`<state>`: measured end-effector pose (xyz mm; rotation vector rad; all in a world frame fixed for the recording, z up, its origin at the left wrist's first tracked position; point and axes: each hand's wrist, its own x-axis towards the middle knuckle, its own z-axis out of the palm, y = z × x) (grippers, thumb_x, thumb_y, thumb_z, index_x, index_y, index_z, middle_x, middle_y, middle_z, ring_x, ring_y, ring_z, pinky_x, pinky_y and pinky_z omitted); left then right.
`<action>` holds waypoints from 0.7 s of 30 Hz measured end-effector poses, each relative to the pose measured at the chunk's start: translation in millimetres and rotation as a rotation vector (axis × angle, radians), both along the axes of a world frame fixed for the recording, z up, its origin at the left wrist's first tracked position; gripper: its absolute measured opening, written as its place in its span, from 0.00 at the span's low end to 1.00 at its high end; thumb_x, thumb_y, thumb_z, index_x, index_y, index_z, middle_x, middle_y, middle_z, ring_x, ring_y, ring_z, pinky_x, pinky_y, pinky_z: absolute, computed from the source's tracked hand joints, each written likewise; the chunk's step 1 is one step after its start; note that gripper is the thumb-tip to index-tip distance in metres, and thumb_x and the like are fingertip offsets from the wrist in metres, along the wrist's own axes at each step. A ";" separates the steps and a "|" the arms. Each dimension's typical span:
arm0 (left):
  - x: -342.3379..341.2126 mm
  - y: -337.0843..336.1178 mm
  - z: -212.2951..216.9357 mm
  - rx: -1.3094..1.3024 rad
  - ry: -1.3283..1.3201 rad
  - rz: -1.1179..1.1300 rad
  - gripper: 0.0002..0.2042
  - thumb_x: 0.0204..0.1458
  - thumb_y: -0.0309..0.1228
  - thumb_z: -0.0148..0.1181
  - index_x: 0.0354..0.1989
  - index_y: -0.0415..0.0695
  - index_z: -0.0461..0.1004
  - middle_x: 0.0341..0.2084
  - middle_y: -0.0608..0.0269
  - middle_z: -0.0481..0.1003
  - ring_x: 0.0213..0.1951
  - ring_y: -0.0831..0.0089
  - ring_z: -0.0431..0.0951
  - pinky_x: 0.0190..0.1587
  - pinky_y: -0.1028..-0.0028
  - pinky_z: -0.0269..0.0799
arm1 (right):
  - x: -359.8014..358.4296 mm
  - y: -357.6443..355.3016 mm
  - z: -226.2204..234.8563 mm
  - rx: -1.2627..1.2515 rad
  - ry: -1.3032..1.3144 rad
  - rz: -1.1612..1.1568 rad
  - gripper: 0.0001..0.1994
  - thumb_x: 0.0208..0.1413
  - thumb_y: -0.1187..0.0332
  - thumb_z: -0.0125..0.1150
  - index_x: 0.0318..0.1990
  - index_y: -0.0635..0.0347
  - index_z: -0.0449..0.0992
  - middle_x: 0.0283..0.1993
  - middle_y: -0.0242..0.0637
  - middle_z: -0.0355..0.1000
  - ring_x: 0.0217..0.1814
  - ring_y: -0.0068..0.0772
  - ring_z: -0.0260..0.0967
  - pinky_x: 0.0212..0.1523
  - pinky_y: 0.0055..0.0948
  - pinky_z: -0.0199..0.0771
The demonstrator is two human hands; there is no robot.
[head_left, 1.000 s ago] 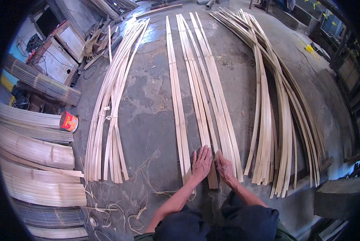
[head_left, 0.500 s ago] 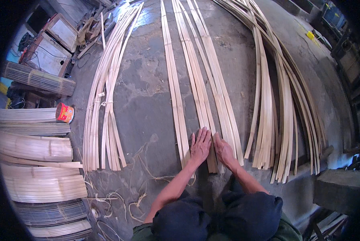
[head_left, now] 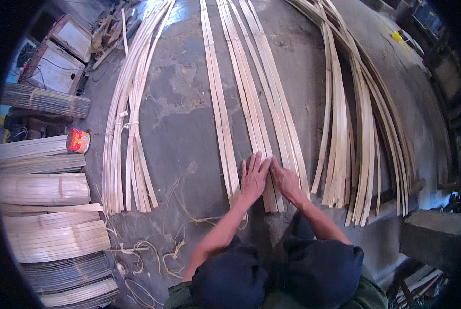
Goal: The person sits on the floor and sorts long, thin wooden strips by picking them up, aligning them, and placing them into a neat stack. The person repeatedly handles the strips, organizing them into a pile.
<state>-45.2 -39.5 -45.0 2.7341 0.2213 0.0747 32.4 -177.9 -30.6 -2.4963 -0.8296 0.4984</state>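
Long pale bamboo strips (head_left: 251, 108) lie lengthwise side by side on the floor in front of me. My left hand (head_left: 254, 177) rests flat on this middle group near its close end, fingers stretched forward. Against the group's right edge, my right hand (head_left: 287, 181) is closed at the strips, index finger forward and the other fingers folded partly out of sight. The fingertips of both hands almost meet. A narrower group of strips (head_left: 217, 103) lies to the left, and another group (head_left: 280, 103) lies just right of the middle one.
A tied strip bundle (head_left: 118, 170) lies farther left, and crossing strips (head_left: 364, 139) spread at right. Stacked slat panels (head_left: 45, 188) and a red tub (head_left: 78, 140) line the left side. Loose cord (head_left: 163, 255) lies near my left knee. A concrete block (head_left: 436, 234) stands right.
Both hands have slid slightly forward along the middle strips, and the right fingertips have come closer to the left hand. The whole view has shifted a little.
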 end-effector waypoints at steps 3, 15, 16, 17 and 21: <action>1.5 1.4 4.4 -0.016 0.023 -0.013 0.27 0.60 0.39 0.49 0.69 0.54 0.56 0.71 0.51 0.47 0.72 0.54 0.44 0.69 0.43 0.38 | 3.7 -3.4 13.8 0.033 -0.023 -0.016 0.24 0.64 0.60 0.46 0.65 0.56 0.58 0.35 0.55 0.73 0.34 0.58 0.74 0.32 0.51 0.74; 2.6 -21.6 -2.4 0.116 -0.020 -0.082 0.30 0.62 0.47 0.44 0.70 0.49 0.52 0.71 0.53 0.46 0.72 0.55 0.44 0.69 0.42 0.35 | 2.0 -32.2 14.0 0.041 -0.168 -0.118 0.26 0.53 0.67 0.61 0.59 0.63 0.63 0.45 0.51 0.66 0.47 0.55 0.65 0.48 0.47 0.66; 1.8 -20.3 -2.0 0.110 -0.013 -0.078 0.30 0.62 0.47 0.45 0.70 0.48 0.52 0.71 0.53 0.46 0.72 0.56 0.44 0.69 0.42 0.35 | -0.2 -31.2 12.9 0.116 -0.190 -0.140 0.26 0.54 0.68 0.61 0.60 0.62 0.63 0.44 0.52 0.67 0.46 0.54 0.65 0.47 0.46 0.68; 1.5 -18.7 -1.5 0.104 -0.006 -0.074 0.30 0.62 0.47 0.45 0.70 0.48 0.52 0.71 0.54 0.47 0.72 0.56 0.44 0.69 0.42 0.36 | -3.4 -30.0 12.0 0.192 -0.212 -0.163 0.26 0.54 0.69 0.61 0.60 0.62 0.63 0.44 0.52 0.68 0.44 0.54 0.66 0.45 0.45 0.69; -2.1 -13.7 -4.4 0.101 -0.016 -0.046 0.31 0.62 0.46 0.45 0.70 0.46 0.51 0.71 0.57 0.47 0.72 0.58 0.45 0.69 0.43 0.36 | -13.5 -19.5 16.0 0.379 0.135 -0.321 0.25 0.60 0.65 0.57 0.63 0.65 0.63 0.40 0.54 0.72 0.42 0.45 0.71 0.44 0.35 0.71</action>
